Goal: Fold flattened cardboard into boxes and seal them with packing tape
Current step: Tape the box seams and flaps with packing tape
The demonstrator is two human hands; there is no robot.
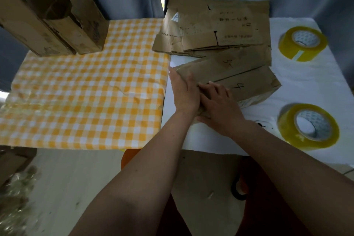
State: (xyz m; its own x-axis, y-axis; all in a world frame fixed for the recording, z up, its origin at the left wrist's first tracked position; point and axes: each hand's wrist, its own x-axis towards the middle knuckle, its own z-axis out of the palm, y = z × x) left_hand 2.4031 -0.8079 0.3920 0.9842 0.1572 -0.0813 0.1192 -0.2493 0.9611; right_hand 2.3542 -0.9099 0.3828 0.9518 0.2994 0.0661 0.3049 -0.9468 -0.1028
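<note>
A flattened cardboard piece [249, 82] marked "4" and "3" lies on the white-covered table [316, 86], just in front of a pile of flattened cardboard [220, 28]. My left hand [182, 92] lies with straight fingers against its left end. My right hand [218, 107] holds the same end, fingers spread on top and thumb at the near edge. Two rolls of yellowish packing tape sit to the right, one at the back [302, 44] and one near the front edge [308, 126].
Several assembled cardboard boxes [47, 21] stand at the back left on a yellow checked cloth [86, 92]. Grey curtains hang behind the table. Below the table edge are a brown cardboard sheet [206, 178], a black tape roll [238, 188] and crumpled plastic [17, 197].
</note>
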